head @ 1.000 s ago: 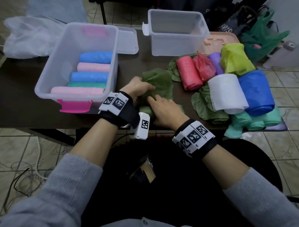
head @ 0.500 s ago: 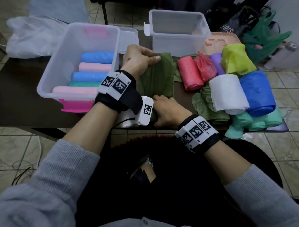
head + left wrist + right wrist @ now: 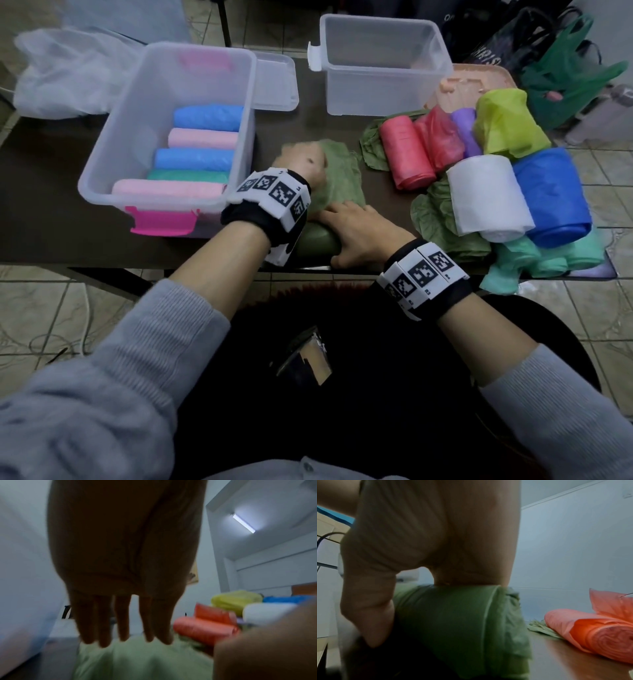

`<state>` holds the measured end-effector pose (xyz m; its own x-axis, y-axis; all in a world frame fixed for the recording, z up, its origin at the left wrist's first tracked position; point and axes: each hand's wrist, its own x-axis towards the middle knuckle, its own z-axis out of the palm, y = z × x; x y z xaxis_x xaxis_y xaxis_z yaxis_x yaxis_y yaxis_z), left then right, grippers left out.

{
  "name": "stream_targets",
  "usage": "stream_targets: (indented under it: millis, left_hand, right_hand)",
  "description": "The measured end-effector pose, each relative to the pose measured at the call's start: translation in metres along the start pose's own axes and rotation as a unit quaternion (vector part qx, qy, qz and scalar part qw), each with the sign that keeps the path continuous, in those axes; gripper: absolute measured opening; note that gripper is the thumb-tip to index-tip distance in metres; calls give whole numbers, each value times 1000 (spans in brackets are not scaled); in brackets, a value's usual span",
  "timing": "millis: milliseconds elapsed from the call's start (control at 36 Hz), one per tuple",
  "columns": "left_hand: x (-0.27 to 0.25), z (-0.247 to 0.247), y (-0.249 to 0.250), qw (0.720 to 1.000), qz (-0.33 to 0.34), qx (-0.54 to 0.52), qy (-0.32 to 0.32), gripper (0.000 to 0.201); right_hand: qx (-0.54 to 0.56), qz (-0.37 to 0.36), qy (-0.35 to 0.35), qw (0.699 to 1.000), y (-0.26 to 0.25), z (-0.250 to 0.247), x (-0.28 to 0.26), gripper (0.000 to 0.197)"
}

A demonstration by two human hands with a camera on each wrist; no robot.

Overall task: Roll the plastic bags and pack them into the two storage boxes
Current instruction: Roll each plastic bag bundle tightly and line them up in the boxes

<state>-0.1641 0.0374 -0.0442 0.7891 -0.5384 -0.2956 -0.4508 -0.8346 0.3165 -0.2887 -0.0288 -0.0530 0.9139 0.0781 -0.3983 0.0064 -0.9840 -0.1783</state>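
Note:
An olive green bag (image 3: 342,178) lies on the dark table (image 3: 51,222) between the boxes and a pile of bags. Its near end is wound into a roll (image 3: 317,241). My right hand (image 3: 356,229) arches over that roll (image 3: 453,622), thumb down the near side. My left hand (image 3: 301,161), blurred, lies with straight fingers (image 3: 123,622) on the flat part of the bag (image 3: 145,660). The left storage box (image 3: 102,144) holds several blue, pink and teal rolls. The right storage box (image 3: 387,89) is empty.
At the right lie a red roll (image 3: 406,154), a white roll (image 3: 486,192), a blue roll (image 3: 555,192), a yellow-green bag (image 3: 507,123) and crumpled green bags (image 3: 442,219). A clear lid (image 3: 274,82) lies behind the left box. A white bag (image 3: 61,72) sits far left.
My left hand reached out to the far end of the green bag, pulling it flat, and has now slid back toward me along it. My right hand stayed on the roll.

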Motion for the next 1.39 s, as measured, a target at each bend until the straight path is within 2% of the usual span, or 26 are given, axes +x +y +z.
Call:
stream_targets:
  millis: [83,194,361,444,583,694,917,1139,1278,1305,1389]
  left_hand:
    - [5,12,-2,995,32,23,-92,50]
    - [11,22,-6,986,43,70,-148,59]
    - [12,25,-12,978,66,94,-172,62]
    - [10,24,-13,978,72,85,-177,62]
    - [7,24,-16,981,82,66,-165,63]
    - [8,25,-17,982,84,47,-162,65]
    - [5,26,-18,989,76,-1,-129,67]
    - [-5,20,-22,989,52,-133,-35,58]
    - [-19,14,-17,988,42,-141,47,44]
    - [-22,12,-17,987,35,-147,56,40]
    - [-34,6,-18,985,7,-168,47,27]
  right_hand:
    - [-9,5,-2,1000,-1,1,1,75]
    - [-12,2,3,1000,-3,2,2,73]
    - [15,-12,-19,1000,-7,-9,2,63]
    - [22,-25,-19,999,-10,-8,3,67]
    - [20,-41,8,999,-11,1,4,68]
    - [90,-34,31,995,-3,5,-2,66]
    - [152,-15,21,988,7,1,4,62]
    - [196,-10,-44,980,15,-11,14,55]
    - [221,-4,-99,970,21,-22,19,42]
    - [221,-3,-103,970,22,-24,20,46]
    - [214,5,-99,972,24,-28,23,75]
